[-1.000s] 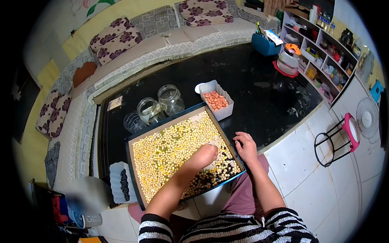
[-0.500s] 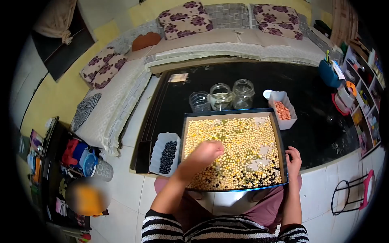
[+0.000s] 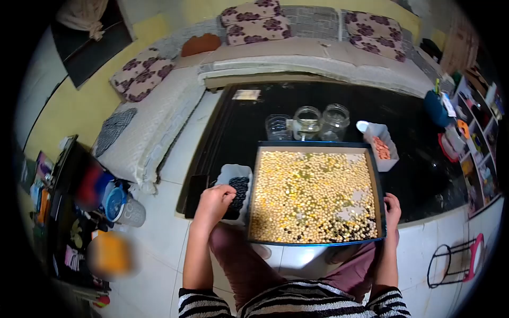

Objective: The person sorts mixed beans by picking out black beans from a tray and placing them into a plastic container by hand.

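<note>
the left hand (image 3: 213, 200) hangs over the small white tub of black beans (image 3: 237, 192), fingers bunched together above the beans; whether they pinch any i cannot tell. the tub sits on the black bench (image 3: 328, 106), touching the left side of the blue tray of mixed beans (image 3: 316, 196). the right hand (image 3: 393, 208) rests on the tray's right edge, fingers curled over it. behind the tray stand 3 glass jars (image 3: 308, 123), and a white tub of pink beans (image 3: 383, 147).
</note>
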`<action>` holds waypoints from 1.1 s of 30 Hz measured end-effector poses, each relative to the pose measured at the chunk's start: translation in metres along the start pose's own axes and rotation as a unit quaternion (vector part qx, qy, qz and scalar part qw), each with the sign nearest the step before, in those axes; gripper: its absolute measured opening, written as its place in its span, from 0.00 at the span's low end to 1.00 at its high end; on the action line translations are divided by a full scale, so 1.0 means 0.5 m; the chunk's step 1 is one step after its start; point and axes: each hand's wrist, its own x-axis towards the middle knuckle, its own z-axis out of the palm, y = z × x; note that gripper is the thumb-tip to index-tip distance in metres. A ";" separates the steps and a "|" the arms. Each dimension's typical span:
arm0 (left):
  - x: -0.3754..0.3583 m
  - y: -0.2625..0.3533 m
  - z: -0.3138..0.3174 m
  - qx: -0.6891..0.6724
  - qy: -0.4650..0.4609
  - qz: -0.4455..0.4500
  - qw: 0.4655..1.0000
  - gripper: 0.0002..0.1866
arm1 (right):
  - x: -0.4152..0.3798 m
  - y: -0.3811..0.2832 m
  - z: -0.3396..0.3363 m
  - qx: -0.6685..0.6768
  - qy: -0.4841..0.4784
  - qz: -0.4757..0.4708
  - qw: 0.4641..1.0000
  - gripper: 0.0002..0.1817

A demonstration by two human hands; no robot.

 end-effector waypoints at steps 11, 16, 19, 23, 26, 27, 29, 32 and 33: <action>0.072 0.188 0.150 -0.097 -0.203 0.145 0.964 0.05 | -0.001 -0.044 -0.016 -0.021 0.011 -0.002 1.000 0.06; 0.098 0.273 0.299 -0.128 -0.310 0.264 0.904 0.05 | 0.000 -0.050 -0.019 -0.011 0.009 0.009 1.000 0.06; 0.108 0.317 0.381 -0.111 -0.336 0.308 0.883 0.05 | 0.000 -0.053 -0.020 -0.005 0.012 0.009 1.000 0.06; 0.122 0.359 0.460 -0.110 -0.326 0.324 0.881 0.06 | -0.001 -0.053 -0.020 -0.001 0.021 0.001 1.000 0.06; 0.129 0.377 0.501 -0.095 -0.312 0.340 0.882 0.07 | 0.000 -0.052 -0.020 0.000 0.025 -0.005 1.000 0.06; 0.129 0.381 0.507 -0.095 -0.315 0.342 0.880 0.07 | 0.000 -0.052 -0.019 0.000 0.027 -0.003 1.000 0.06; 0.130 0.387 0.519 -0.128 -0.288 0.311 0.896 0.08 | 0.001 -0.053 -0.019 0.006 0.026 0.005 1.000 0.06; 0.140 0.394 0.528 -0.105 -0.279 0.303 0.905 0.09 | 0.000 -0.055 -0.020 0.012 0.028 0.015 0.999 0.05; 0.144 0.392 0.535 -0.098 -0.269 0.307 0.908 0.10 | 0.000 -0.055 -0.020 0.013 0.028 0.015 0.999 0.05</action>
